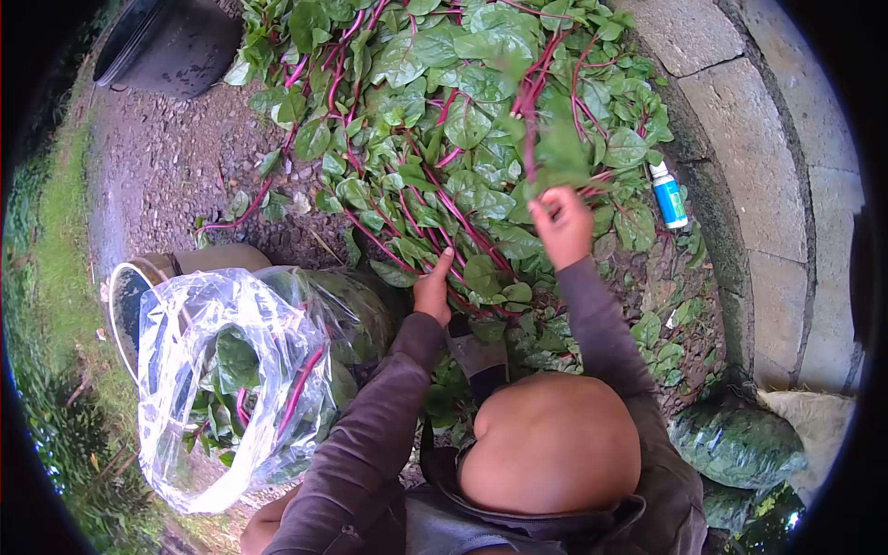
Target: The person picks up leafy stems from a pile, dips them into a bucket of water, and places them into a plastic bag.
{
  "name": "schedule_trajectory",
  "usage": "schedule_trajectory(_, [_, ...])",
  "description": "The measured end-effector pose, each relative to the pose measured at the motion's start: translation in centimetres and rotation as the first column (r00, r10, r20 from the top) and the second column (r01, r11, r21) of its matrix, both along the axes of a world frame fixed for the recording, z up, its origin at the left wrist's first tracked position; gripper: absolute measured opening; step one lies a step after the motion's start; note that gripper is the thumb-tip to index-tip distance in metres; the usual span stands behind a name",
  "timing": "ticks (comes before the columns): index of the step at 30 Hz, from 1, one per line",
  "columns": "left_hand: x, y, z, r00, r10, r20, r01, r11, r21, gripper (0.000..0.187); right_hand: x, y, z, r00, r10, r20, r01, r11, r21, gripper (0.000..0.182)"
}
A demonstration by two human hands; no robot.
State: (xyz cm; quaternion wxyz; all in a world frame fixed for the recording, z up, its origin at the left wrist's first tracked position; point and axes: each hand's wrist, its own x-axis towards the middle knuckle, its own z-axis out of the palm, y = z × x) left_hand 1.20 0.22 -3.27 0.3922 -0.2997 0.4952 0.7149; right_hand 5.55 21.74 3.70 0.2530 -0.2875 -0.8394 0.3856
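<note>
A wide heap of Malabar spinach (425,120), with glossy green leaves and purple-red stems, covers the ground in front of me. My left hand (435,285) is closed around several stems at the heap's near edge, thumb pointing up. Higher and to the right, my right hand (562,222) pinches the lower end of a Malabar spinach stem (530,139). That stem and its leaves are smeared by motion. To my left lies a clear plastic bag (268,314) with more leaves and red stems inside, its mouth gaping.
A bucket on its side (125,314) lies behind the bag, and a dark tub (176,46) stands at the far left. A blue-and-white bottle (670,196) lies beside the stone kerb (740,139). Filled plastic bags (735,444) sit at the lower right.
</note>
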Motion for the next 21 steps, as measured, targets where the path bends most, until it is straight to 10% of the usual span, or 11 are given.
schedule_trajectory(6, [0.0,0.0,0.3,0.999,0.023,0.021,-0.023,1.000,-0.010,0.040,4.7,-4.6,-2.1,0.977,0.205,0.065,-0.196,0.973,-0.123,0.017])
schedule_trajectory(10, [-0.2,-0.1,0.1,0.999,-0.037,0.021,0.037,0.999,-0.016,0.040,7.1,5.3,-6.8,0.867,-0.477,0.143,0.497,0.845,-0.197,0.030])
schedule_trajectory(15, [-0.2,-0.1,0.5,0.998,-0.048,0.041,0.048,0.999,-0.012,0.039,3.9,11.6,-6.6,0.599,-0.510,0.617,0.618,0.785,0.048,0.061])
schedule_trajectory(21, [-0.2,0.1,1.0,1.000,-0.015,0.017,0.016,0.999,-0.032,0.040,2.6,13.3,-6.8,0.656,-0.641,0.399,0.653,0.747,0.125,0.069])
